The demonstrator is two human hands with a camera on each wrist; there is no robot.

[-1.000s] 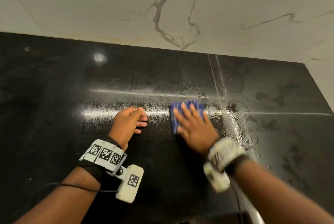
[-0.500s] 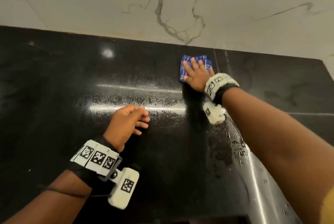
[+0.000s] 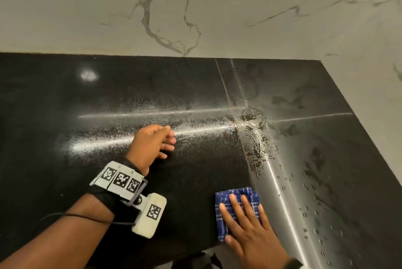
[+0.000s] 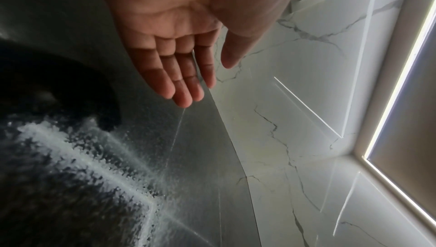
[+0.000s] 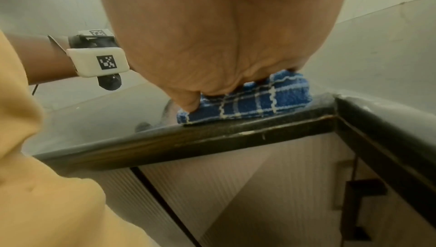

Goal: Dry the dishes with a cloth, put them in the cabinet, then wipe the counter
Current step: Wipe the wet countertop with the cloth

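Cloth [image 3: 236, 205], blue and checked, lies folded at the front edge of the black counter [image 3: 65, 94], flat under the right hand [image 3: 250, 231], whose spread fingers press down on it. One more pull toward the edge could drag the cloth off the counter, and water with it. Droplets [image 3: 256, 138] and smears toward the right edge look unwiped. The left hand [image 3: 152, 144] rests on the counter mid-surface, fingers relaxed, holding nothing
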